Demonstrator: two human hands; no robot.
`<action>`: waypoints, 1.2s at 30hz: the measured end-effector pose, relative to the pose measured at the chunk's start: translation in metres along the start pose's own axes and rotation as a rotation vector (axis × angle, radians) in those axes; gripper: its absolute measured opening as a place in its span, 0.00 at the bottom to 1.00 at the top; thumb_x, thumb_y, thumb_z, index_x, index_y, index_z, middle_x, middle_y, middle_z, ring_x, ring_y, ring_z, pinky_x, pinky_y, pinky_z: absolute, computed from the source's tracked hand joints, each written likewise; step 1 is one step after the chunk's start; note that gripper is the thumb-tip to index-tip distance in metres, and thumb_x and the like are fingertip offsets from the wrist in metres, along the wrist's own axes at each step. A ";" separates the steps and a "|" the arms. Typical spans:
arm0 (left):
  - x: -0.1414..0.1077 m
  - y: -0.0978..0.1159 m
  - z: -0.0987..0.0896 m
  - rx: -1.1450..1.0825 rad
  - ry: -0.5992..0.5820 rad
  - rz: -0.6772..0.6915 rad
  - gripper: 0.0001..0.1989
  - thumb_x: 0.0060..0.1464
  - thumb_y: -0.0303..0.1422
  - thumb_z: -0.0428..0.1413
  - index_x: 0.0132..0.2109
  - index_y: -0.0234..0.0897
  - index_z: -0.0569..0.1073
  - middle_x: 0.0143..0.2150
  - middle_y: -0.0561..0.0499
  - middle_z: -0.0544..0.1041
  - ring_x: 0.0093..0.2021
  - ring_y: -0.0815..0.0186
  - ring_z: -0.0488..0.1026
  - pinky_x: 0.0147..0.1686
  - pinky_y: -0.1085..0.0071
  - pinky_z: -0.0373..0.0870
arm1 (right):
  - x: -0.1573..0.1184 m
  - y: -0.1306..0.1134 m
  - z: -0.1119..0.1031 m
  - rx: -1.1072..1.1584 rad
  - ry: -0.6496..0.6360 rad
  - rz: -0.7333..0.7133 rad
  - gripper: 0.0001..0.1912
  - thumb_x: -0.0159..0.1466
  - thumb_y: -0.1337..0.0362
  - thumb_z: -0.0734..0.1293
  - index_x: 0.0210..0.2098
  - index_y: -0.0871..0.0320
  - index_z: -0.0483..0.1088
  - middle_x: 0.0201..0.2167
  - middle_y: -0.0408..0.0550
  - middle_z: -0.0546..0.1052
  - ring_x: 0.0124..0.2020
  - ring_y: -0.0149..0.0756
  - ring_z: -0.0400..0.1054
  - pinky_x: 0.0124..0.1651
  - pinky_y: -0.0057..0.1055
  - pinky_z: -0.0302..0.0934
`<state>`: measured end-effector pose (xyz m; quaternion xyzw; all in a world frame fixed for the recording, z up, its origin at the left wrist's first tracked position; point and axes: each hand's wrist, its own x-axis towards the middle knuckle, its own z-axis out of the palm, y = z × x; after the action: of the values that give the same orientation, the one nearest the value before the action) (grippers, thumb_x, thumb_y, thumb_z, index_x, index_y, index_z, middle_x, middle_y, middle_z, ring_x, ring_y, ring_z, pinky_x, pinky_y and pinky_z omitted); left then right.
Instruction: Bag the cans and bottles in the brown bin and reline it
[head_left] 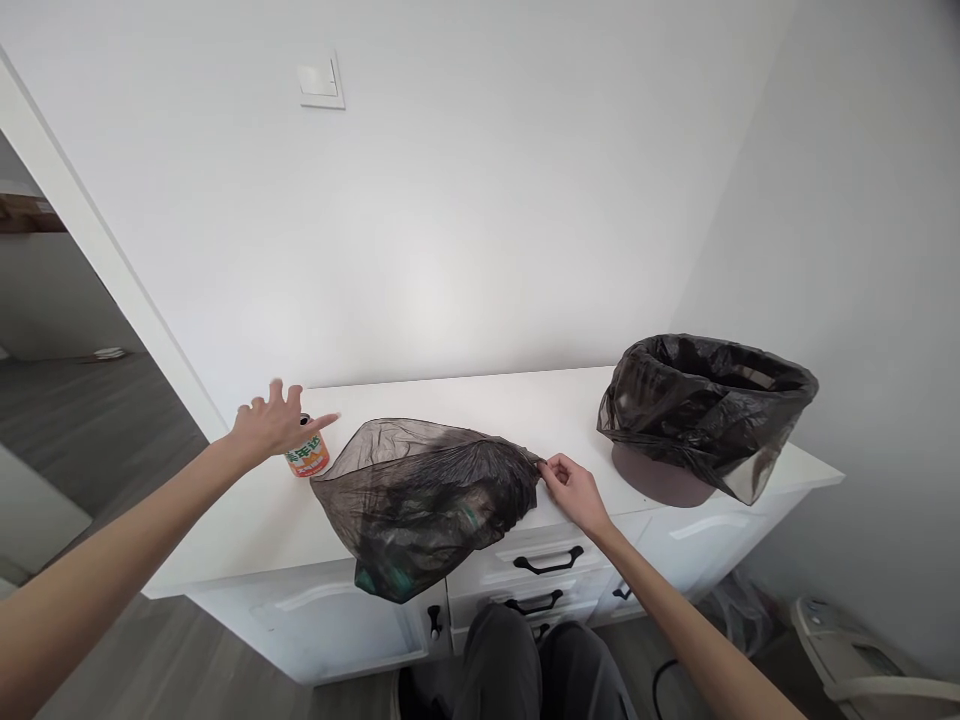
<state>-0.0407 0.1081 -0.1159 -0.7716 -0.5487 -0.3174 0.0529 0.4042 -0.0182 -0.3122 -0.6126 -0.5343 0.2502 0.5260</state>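
Note:
A thin black garbage bag [442,490] lies across the white cabinet top, with its lower part hanging over the front edge. Green shapes show dimly through the plastic. My right hand [571,490] pinches the bag at its gathered right end. Over at the left, my left hand [274,420] is held with its fingers spread, right at an orange and white drink can [309,455]. The can stands upright beside the bag, its upper part partly covered by that hand; whether they touch I cannot tell.
A brownish trash bin [660,475] lined with a black bag [705,390] stands at the right end of the cabinet top [555,400]. Drawers with black handles [547,561] face me. A light switch [321,82] is on the wall, and a beige appliance [862,650] stands on the floor.

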 end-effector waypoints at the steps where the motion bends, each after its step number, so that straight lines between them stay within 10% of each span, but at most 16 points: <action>1: -0.006 0.012 -0.005 0.069 0.043 0.039 0.35 0.55 0.63 0.43 0.36 0.33 0.73 0.45 0.43 0.78 0.63 0.44 0.70 0.54 0.51 0.64 | 0.000 0.001 0.000 0.007 0.001 -0.003 0.26 0.63 0.36 0.65 0.28 0.53 0.67 0.21 0.42 0.72 0.23 0.36 0.63 0.30 0.31 0.58; 5: -0.038 0.077 -0.018 0.157 0.104 0.194 0.28 0.66 0.53 0.43 0.48 0.35 0.75 0.53 0.37 0.76 0.51 0.50 0.76 0.56 0.50 0.67 | 0.001 0.001 -0.001 0.056 0.014 -0.018 0.28 0.62 0.33 0.65 0.27 0.53 0.68 0.21 0.44 0.73 0.23 0.37 0.64 0.28 0.32 0.59; 14: -0.145 0.202 0.001 -0.189 -0.667 0.315 0.22 0.72 0.45 0.39 0.48 0.47 0.76 0.37 0.50 0.80 0.37 0.57 0.79 0.40 0.64 0.72 | 0.000 -0.004 -0.007 0.136 0.032 -0.024 0.27 0.61 0.34 0.66 0.27 0.52 0.68 0.21 0.43 0.73 0.24 0.37 0.65 0.28 0.32 0.60; 24: -0.183 0.166 0.014 0.098 -0.688 0.065 0.19 0.70 0.43 0.36 0.44 0.43 0.69 0.35 0.45 0.81 0.32 0.51 0.81 0.28 0.64 0.63 | -0.002 -0.007 -0.012 0.160 -0.010 0.013 0.22 0.64 0.42 0.66 0.28 0.52 0.66 0.23 0.42 0.72 0.25 0.35 0.63 0.31 0.31 0.58; 30: -0.199 0.149 0.020 0.357 -0.409 0.073 0.21 0.64 0.44 0.45 0.55 0.39 0.72 0.56 0.35 0.77 0.27 0.53 0.80 0.20 0.64 0.62 | -0.004 -0.008 -0.014 0.159 -0.014 0.004 0.21 0.64 0.43 0.66 0.27 0.52 0.66 0.23 0.41 0.71 0.24 0.35 0.63 0.30 0.31 0.57; 36: -0.190 0.135 0.041 0.420 -0.349 0.244 0.20 0.64 0.43 0.50 0.56 0.38 0.74 0.56 0.37 0.77 0.49 0.44 0.79 0.39 0.57 0.76 | -0.002 -0.004 -0.013 0.170 -0.016 -0.013 0.20 0.64 0.44 0.66 0.27 0.52 0.66 0.22 0.40 0.71 0.25 0.35 0.63 0.30 0.30 0.57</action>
<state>0.0587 -0.0817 -0.2169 -0.8469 -0.5063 -0.0509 0.1543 0.4135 -0.0258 -0.3045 -0.5602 -0.5195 0.2959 0.5733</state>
